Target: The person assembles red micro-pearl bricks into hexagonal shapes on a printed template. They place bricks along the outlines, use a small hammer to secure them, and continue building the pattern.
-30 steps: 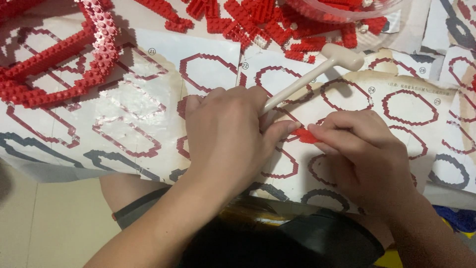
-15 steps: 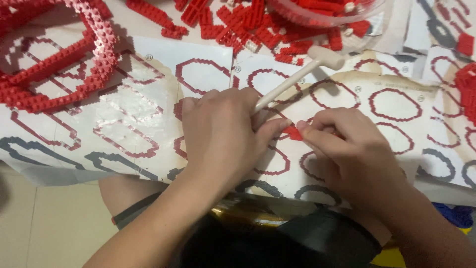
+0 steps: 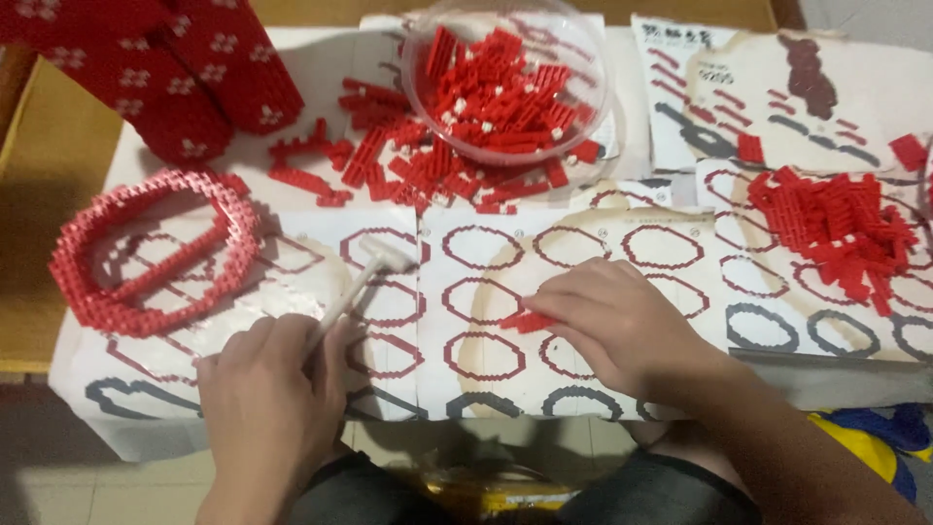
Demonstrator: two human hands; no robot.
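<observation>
Our left hand [image 3: 267, 389] grips the small white mallet [image 3: 358, 282], light and stiff, by its handle; our right hand [image 3: 612, 321] pinches small, rigid red bricks [image 3: 525, 319] at nine o'clock of it on the desk [image 3: 437, 374].

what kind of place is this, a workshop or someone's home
Likely a home craft table: paper pattern sheets cover it, a clear bowl holds red bricks, and the left hand grips a small white hammer.

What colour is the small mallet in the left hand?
White or cream; the mallet, held in the left hand, shows in the head view.
</observation>
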